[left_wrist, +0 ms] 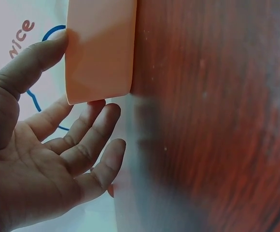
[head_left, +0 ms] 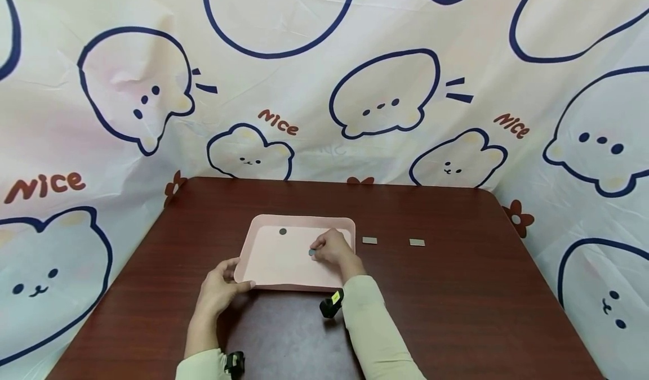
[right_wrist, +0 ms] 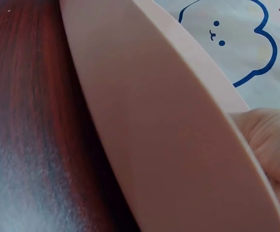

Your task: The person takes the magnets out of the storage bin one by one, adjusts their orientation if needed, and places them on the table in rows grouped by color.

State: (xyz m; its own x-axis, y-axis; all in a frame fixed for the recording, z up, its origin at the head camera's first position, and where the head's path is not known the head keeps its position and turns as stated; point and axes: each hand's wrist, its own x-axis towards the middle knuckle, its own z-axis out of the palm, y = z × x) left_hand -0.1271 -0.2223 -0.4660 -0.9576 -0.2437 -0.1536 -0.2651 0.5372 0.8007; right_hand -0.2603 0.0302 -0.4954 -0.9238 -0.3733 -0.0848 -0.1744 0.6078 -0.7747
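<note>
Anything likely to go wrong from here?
1. The small blue disc could slip: the right hand seems to pinch it by the fingertips, with little to grip.
2. The tray might swing or slide if bumped, since the left hand holds it only at the near left corner.
3. The black wrist device on the right arm looks close to the tray's near wall and might knock it.

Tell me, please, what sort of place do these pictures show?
Probably an indoor recording setup, perhaps for filming tabletop handwork: a cartoon-printed backdrop hangs behind and along both sides of a wood-grain table, and two black wrist cameras are in view.
</note>
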